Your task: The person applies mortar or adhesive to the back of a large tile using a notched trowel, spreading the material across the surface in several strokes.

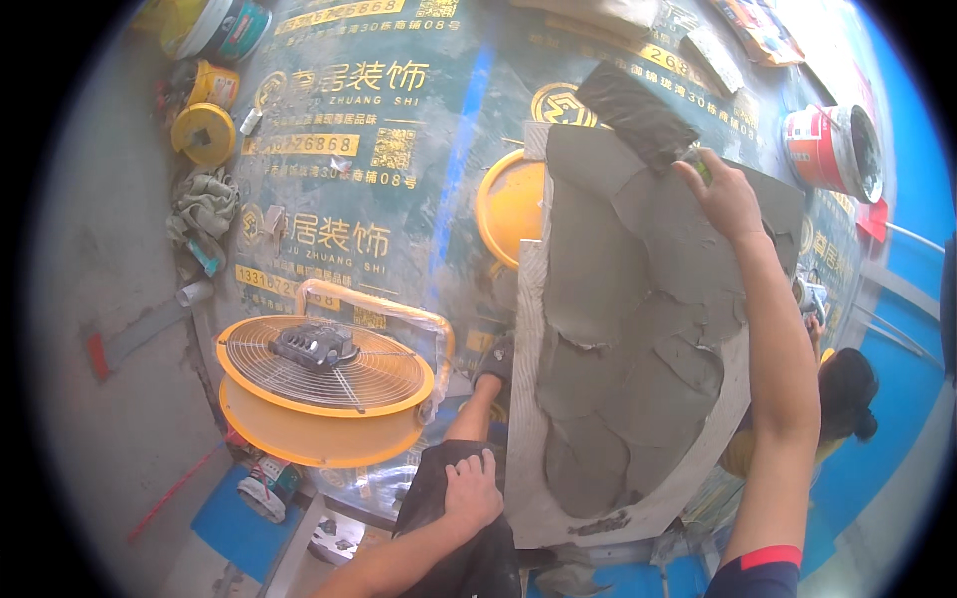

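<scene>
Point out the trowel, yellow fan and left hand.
Trowel (638, 118), head view: middle of its dark blade.
Yellow fan (326, 393), head view: its wire grille.
Left hand (474, 492), head view: back of the hand.

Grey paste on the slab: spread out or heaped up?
Spread out: the grey paste covers most of the slab in a broad, uneven layer, leaving bare edges.

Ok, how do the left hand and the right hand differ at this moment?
The right hand grips a flat trowel; the left hand holds no visible tool. The right hand reaches out over the slab spread with grey mortar, while the left hand rests close to the body on the dark shorts. Both hands are bare.
</scene>
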`<state>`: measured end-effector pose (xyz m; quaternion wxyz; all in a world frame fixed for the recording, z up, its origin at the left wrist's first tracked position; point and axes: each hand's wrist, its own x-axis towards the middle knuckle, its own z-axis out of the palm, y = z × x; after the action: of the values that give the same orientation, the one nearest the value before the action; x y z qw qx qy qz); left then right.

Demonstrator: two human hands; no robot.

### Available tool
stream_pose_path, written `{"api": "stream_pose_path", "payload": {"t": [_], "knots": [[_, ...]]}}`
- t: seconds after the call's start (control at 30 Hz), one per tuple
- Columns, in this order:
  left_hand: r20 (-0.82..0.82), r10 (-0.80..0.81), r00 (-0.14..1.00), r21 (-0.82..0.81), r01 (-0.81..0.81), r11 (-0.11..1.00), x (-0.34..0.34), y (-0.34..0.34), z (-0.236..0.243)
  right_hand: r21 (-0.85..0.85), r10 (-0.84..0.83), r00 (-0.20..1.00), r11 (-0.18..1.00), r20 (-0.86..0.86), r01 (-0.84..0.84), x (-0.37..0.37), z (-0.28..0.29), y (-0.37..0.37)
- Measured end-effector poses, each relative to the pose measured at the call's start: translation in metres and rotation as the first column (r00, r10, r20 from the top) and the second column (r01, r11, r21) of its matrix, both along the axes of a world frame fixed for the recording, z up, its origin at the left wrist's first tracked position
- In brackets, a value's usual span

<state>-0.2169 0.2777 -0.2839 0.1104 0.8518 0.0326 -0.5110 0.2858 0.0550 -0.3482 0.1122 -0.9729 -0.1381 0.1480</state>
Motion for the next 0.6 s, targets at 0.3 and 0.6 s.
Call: {"api": "stream_pose_path", "payload": {"t": [0.3, 0.6], "knots": [[0.007, 0.012, 1.0, 0.026, -0.013, 1.0, -0.002, 0.006, 0.0, 0.129, -0.017, 0.961, 0.99, -0.275, 0.055, -0.024, 0.056, 0.027], [0.046, 0.03, 0.998, -0.001, -0.03, 1.0, -0.004, 0.005, -0.006, 0.123, -0.095, 0.913, 0.98, -0.396, 0.156, 0.009, 0.022, 0.055]]}}
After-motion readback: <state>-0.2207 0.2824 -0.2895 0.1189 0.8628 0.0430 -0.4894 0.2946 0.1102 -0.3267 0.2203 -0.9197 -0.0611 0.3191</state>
